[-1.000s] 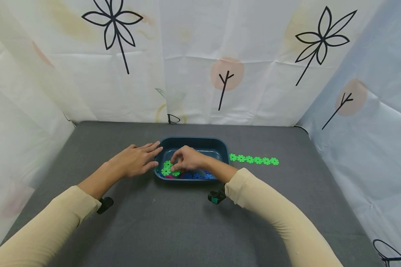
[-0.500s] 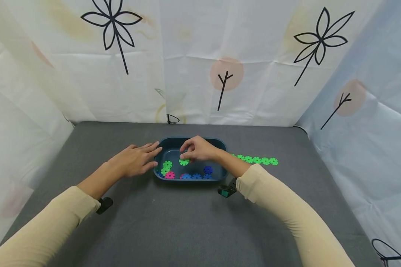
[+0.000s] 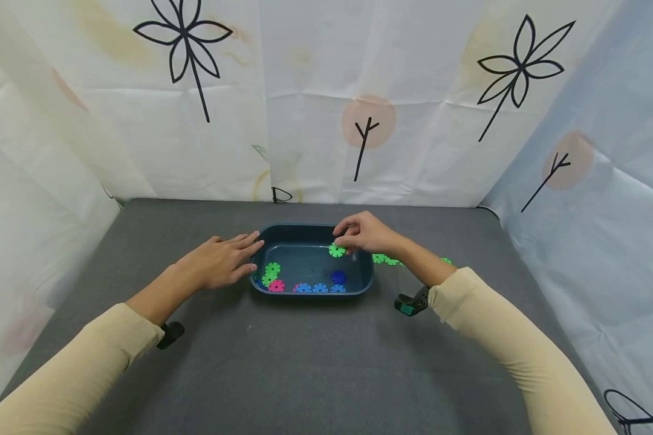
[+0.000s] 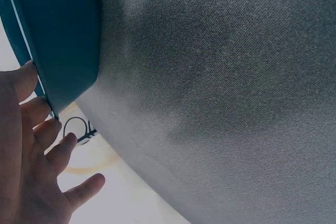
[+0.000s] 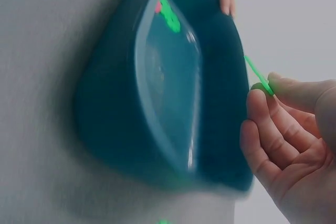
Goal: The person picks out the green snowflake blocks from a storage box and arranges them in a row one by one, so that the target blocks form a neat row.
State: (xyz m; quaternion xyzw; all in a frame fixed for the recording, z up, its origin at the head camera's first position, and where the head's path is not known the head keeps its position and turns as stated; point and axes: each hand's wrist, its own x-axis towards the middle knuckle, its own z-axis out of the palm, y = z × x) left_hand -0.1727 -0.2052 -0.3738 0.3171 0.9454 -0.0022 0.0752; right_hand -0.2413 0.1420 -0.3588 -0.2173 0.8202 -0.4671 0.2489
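My right hand (image 3: 371, 232) pinches a green flower-shaped disc (image 3: 337, 250) between thumb and fingertips, over the right part of a dark blue tray (image 3: 310, 295). Edge-on, the same disc (image 5: 258, 74) shows in the right wrist view. My left hand (image 3: 220, 261) rests its straight fingers at the tray's left rim; in the left wrist view the fingertips (image 4: 31, 74) touch that rim. Inside the tray lie green discs (image 3: 269, 275), a pink disc (image 3: 276, 286), light blue discs (image 3: 320, 288) and a dark blue disc (image 3: 338, 277).
Right of the tray, a row of green discs (image 3: 386, 260) lies on the grey table (image 3: 283, 362), partly hidden by my right forearm. A white patterned cloth (image 3: 315, 151) hangs behind the table and along both sides.
My right hand has lifted a green disc from the tray's left part and carried it rightward toward the right rim. The left hand has stayed put.
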